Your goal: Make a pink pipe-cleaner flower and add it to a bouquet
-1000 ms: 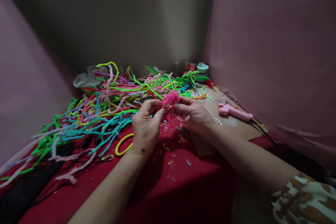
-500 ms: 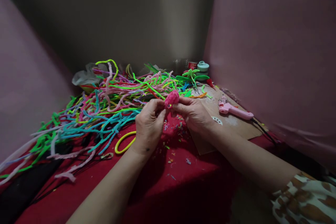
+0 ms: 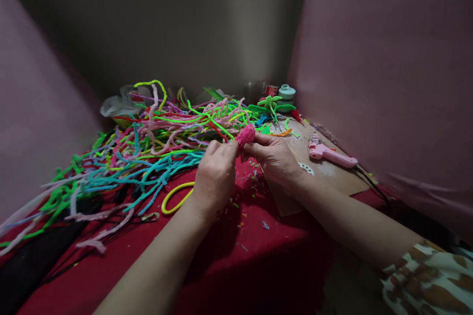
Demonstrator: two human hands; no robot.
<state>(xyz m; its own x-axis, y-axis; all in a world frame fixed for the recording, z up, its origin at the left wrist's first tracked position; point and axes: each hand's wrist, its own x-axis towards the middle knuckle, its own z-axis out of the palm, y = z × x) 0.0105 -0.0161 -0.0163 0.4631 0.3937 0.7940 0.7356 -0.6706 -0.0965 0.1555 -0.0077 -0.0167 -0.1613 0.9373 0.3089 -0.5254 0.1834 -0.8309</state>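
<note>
A small fuzzy pink piece [image 3: 246, 134] is held between both hands above the red cloth [image 3: 236, 256]. My left hand [image 3: 218, 170] is closed, its fingertips pinching the piece's left, lower side. On the right side, my right hand [image 3: 271, 155] grips it between thumb and fingers. Its lower part is hidden behind the fingertips. Behind and left of the hands lies a large tangled heap of fuzzy coloured stems [image 3: 177, 123], green, pink, teal and yellow.
A pink glue gun [image 3: 332, 155] with a black cable lies on a brown board [image 3: 343, 179] at the right. Behind stand a mint-topped jar [image 3: 287, 92] and a green fuzzy plant shape [image 3: 270, 102]. A yellow loop [image 3: 170, 202] and coloured scraps [image 3: 265, 225] lie on the cloth.
The left hand has turned and moved slightly right, its fingers closing further round. The pink piece has tilted, and the opening seen in it earlier no longer shows.
</note>
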